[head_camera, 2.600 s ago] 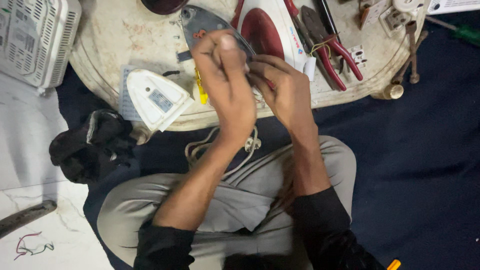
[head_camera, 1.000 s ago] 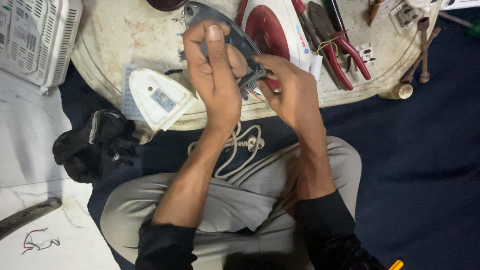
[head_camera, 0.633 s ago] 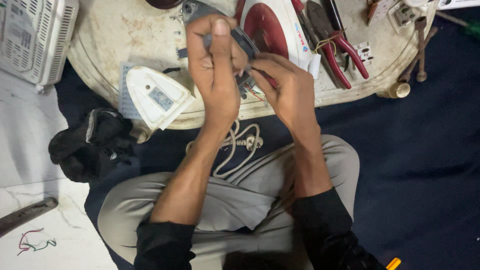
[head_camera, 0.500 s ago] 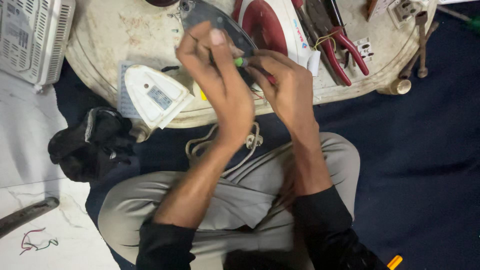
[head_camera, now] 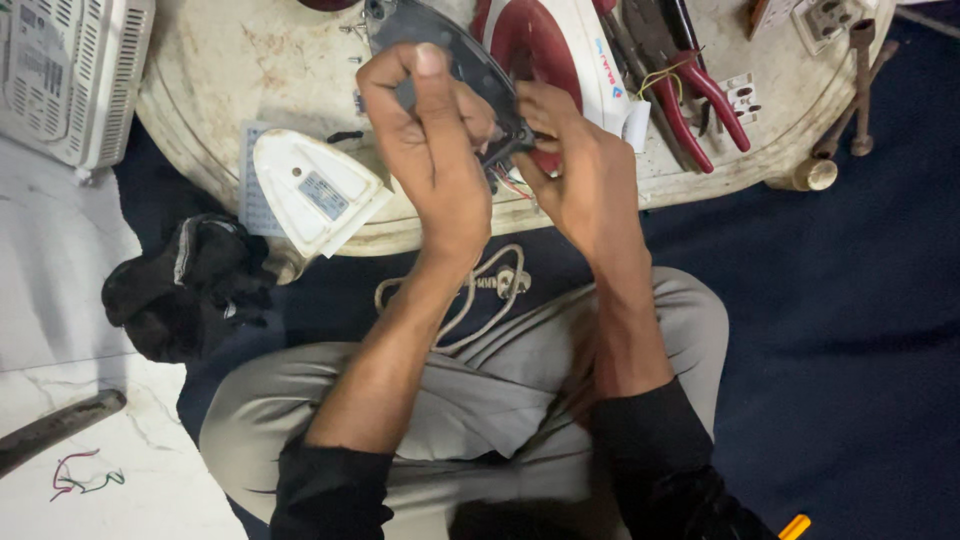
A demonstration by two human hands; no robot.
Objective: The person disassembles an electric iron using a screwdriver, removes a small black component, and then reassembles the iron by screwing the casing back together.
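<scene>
Two hands on one item: my left hand [head_camera: 430,150] and right hand [head_camera: 575,170] both grip the dark iron soleplate [head_camera: 440,45], raised over the round surface [head_camera: 230,70] edge.

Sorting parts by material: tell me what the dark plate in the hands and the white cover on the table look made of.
Dark plate: looks like dull grey metal, matte, thin flat edge; could be coated.
White cover: probably moulded plastic, smooth with a slight sheen and rounded edges.
</scene>
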